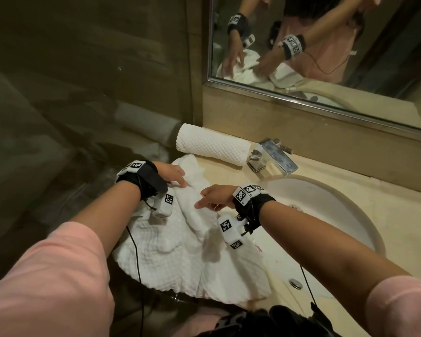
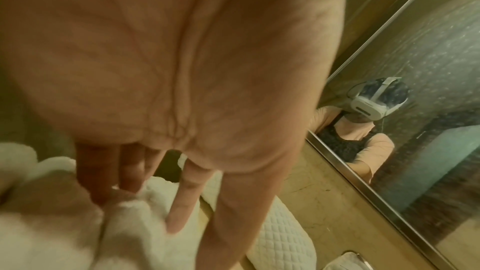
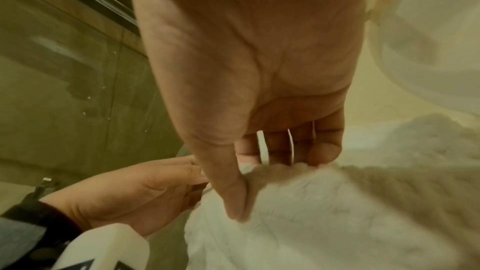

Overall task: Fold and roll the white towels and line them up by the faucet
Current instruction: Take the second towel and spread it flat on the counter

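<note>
A bathroom is what's shown here, hotel-style by the look of it; a beige stone counter [image 1: 350,198] is fitted with a round white sink [image 1: 345,215] and a squared-off chrome faucet [image 1: 272,158]; a big metal-framed mirror [image 1: 326,45] is mounted on the wall right behind it; a glass panel [image 1: 83,93] is set to the left, with water droplets seen on it in the right wrist view; a rolled white towel [image 1: 210,147] is laid just beside the faucet, and another white towel [image 1: 180,251] is spread loose over the counter's front edge.
</note>
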